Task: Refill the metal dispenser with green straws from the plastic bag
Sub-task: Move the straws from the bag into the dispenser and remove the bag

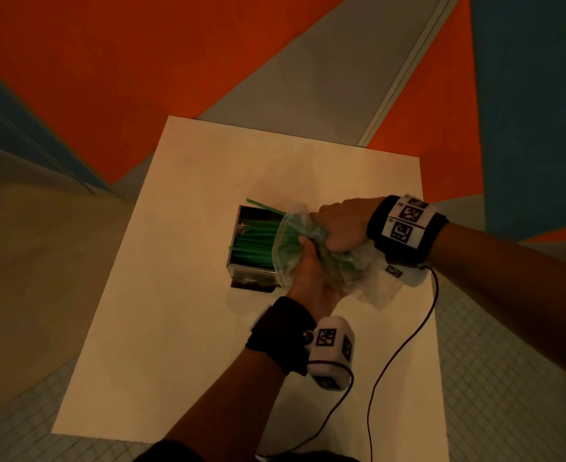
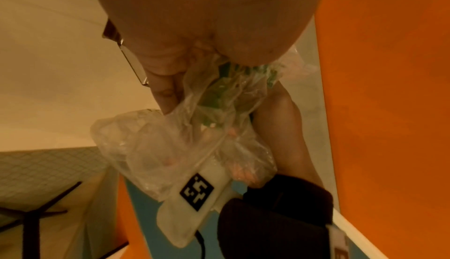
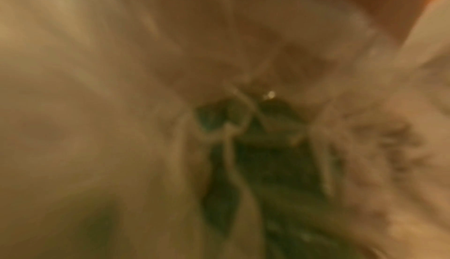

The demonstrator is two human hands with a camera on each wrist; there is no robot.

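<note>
A: Looking from near to far: the left hand (image 1: 311, 278) reaches up from the near table edge, fingers curled round the crumpled plastic bag (image 1: 348, 271). Just beyond it, the right hand (image 1: 341, 225) comes in from the right, closed in a fist on the same bag from above.

B: Where are the straws?

A: Many green straws (image 1: 258, 241) already lie lengthwise in the open metal dispenser (image 1: 238, 271), which sits mid-table on the white table (image 1: 174, 295), just left of the hands. The bag's mouth is over the dispenser's right end.

B: So how far along?

A: Well along, I judge. Some green shows inside the bunched bag, so a few seem left to slide out. One straw pokes over the far rim and may need tucking in.
</note>
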